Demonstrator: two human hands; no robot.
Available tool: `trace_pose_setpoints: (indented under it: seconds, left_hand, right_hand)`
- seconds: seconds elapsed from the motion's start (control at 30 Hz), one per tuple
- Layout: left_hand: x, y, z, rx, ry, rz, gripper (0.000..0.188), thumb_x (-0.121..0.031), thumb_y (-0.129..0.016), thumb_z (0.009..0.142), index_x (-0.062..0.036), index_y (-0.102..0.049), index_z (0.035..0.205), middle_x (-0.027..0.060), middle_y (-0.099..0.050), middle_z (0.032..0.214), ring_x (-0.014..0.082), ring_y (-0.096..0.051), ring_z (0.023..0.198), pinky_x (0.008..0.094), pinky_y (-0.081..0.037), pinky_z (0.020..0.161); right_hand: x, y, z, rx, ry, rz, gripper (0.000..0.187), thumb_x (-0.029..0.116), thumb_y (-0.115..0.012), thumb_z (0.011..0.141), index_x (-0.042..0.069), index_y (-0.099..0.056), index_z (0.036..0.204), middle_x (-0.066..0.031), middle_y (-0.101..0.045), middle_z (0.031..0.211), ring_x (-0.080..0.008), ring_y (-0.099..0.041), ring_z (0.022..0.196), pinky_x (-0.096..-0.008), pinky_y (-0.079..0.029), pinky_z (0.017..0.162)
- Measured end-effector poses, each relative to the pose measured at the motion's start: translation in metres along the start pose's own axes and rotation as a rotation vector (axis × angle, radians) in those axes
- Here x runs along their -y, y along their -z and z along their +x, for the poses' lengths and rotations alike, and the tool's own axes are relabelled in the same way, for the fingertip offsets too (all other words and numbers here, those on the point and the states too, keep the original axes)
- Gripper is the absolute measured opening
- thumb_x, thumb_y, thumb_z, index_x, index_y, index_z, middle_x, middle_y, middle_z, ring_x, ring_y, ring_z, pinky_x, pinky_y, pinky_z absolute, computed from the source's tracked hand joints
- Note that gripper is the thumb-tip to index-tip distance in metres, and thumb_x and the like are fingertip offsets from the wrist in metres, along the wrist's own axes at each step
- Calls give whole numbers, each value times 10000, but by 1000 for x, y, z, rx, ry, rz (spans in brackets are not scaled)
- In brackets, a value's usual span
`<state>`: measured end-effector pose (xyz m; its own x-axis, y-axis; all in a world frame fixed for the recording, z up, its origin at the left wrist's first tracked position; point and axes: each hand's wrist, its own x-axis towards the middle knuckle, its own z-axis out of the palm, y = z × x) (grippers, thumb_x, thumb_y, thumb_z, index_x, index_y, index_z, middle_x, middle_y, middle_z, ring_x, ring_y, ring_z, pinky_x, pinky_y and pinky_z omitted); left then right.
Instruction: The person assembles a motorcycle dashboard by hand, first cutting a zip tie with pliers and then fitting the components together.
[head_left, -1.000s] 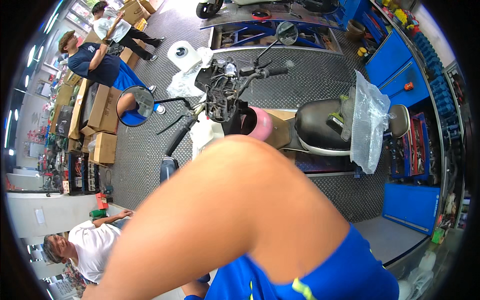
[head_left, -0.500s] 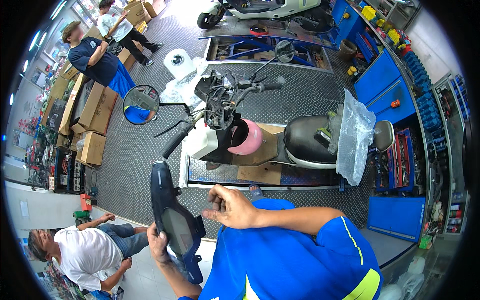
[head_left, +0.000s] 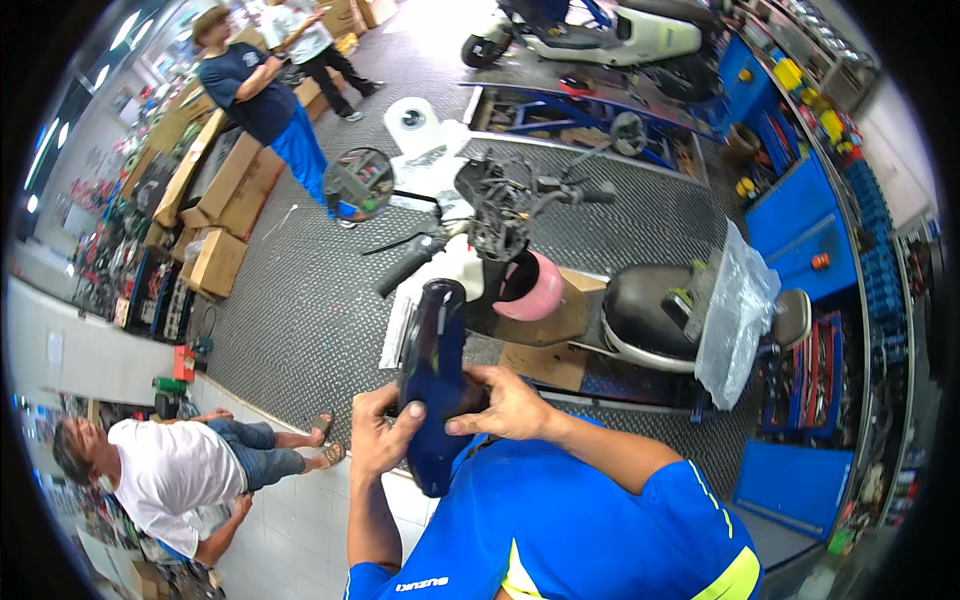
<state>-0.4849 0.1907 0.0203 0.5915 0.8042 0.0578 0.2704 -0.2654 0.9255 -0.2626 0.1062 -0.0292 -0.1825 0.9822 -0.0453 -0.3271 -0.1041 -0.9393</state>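
Note:
A dark, glossy scooter instrument cluster (head_left: 436,335) stands lengthwise in front of my body, gripped by both hands. My left hand (head_left: 380,432) wraps its left edge, thumb on the face. From the other side, my right hand (head_left: 512,405) closes on it with the thumb pressed against the lower half. Just beyond is a white scooter (head_left: 458,265) on a low platform. Its front is stripped, and bare wiring and connectors (head_left: 500,205) show between the handlebar grips. A pink helmet-like shell (head_left: 540,290) rests on its footboard.
Clear plastic wrap (head_left: 738,320) covers the scooter's tail. A white panel (head_left: 413,125) lies on the chequered floor. Blue tool cabinets (head_left: 795,490) line the right side. One person in a white shirt (head_left: 180,470) is at the left; two others stand farther back near cardboard boxes (head_left: 218,262).
The instrument cluster has moved right and turned, its screen side no longer facing me. My right hand, free before, now grips it too. The whole view has shifted.

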Motion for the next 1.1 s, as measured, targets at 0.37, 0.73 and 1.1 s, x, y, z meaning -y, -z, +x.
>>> trace_pose_setpoints:
  seconds: [0.37,0.73,1.1]
  left_hand:
    - [-17,-14,23,-240,-88,-143,513,-456,-760,1009,41,-697,1116,62,-681,816,124,-582,731,328,-489,672]
    - [-29,5,35,-490,-298,269,530,-468,-554,1102,43,-693,1092,225,-703,924,418,-701,858,463,-541,784]
    - [15,18,11,-540,-125,407,436,-307,-494,1139,70,-609,1326,226,-715,1063,355,-720,928,451,-563,843]
  right_hand:
    - [10,-11,1,-59,41,-276,602,252,-974,817,-86,-704,1235,-98,-780,1056,-118,-702,976,-319,-591,894]
    - [9,-27,6,-3,121,-500,557,260,-967,803,-54,-734,1200,-107,-797,959,-96,-714,849,-328,-589,781]
    - [26,-19,7,-43,3,-183,584,301,-962,836,-77,-716,1208,-70,-772,1026,-74,-659,938,-312,-573,804]
